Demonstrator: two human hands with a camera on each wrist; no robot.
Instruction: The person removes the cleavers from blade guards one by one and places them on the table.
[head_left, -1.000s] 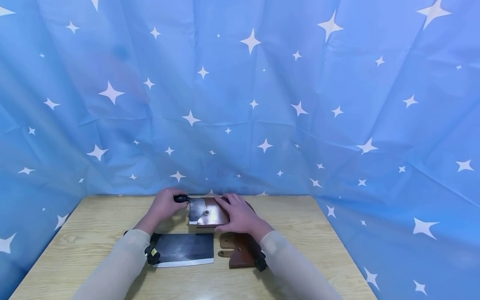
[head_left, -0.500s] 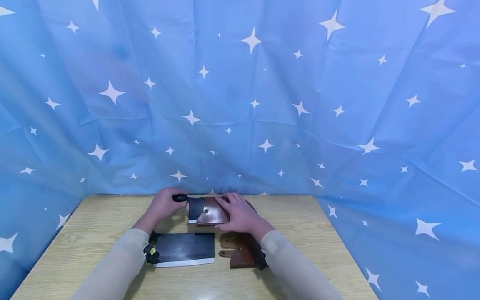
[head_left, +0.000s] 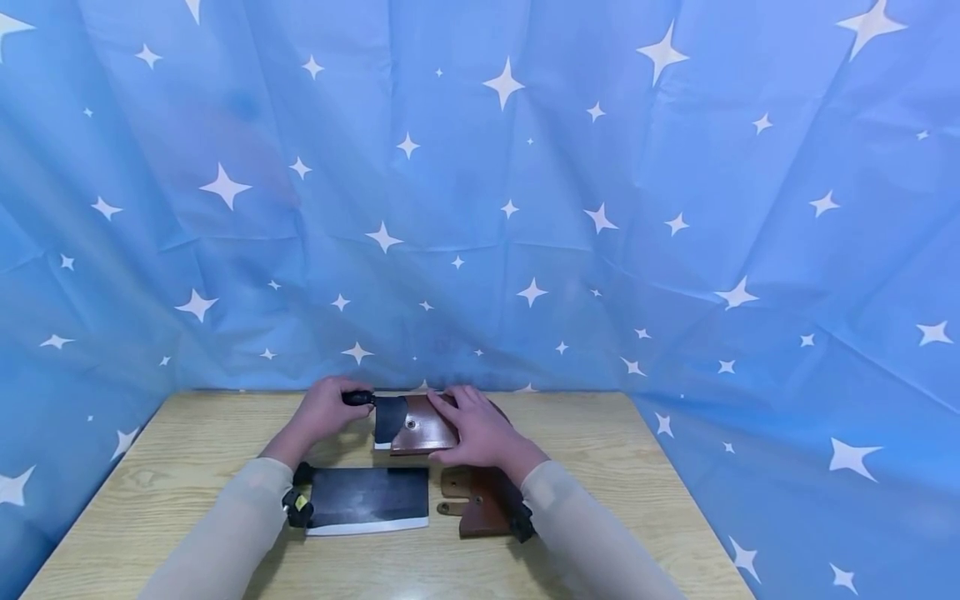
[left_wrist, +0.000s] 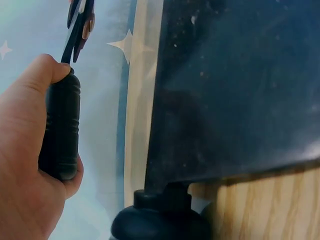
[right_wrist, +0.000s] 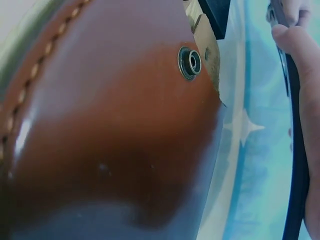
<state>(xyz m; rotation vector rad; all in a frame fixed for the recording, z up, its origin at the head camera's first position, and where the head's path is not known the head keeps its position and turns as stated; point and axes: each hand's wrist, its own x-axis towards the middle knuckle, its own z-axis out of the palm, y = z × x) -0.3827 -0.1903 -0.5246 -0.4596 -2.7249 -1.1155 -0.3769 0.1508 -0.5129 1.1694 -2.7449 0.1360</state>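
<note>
At the back of the table, my left hand point(head_left: 322, 412) grips the black handle point(left_wrist: 63, 127) of a cleaver, thumb near the blade end. The cleaver's dark blade point(head_left: 388, 419) shows as a short strip. The rest sits inside a brown leather sheath point(head_left: 427, 432) with a round snap. My right hand point(head_left: 483, 429) holds the sheath from its right side, fingers spread over it and thumb at the near edge. Nearer me lies a second, unsheathed cleaver point(head_left: 367, 497), its blade dark with a bright cutting edge.
Right of the bare cleaver lies a second brown leather sheath point(head_left: 480, 508) with a strap; its stitching and snap show large in the right wrist view. The wooden table point(head_left: 600, 500) ends at a blue curtain point(head_left: 480, 208) with white stars.
The sheathed cleaver has shifted slightly to the left, along with my left hand. My right hand stays nearly in place on the sheath.
</note>
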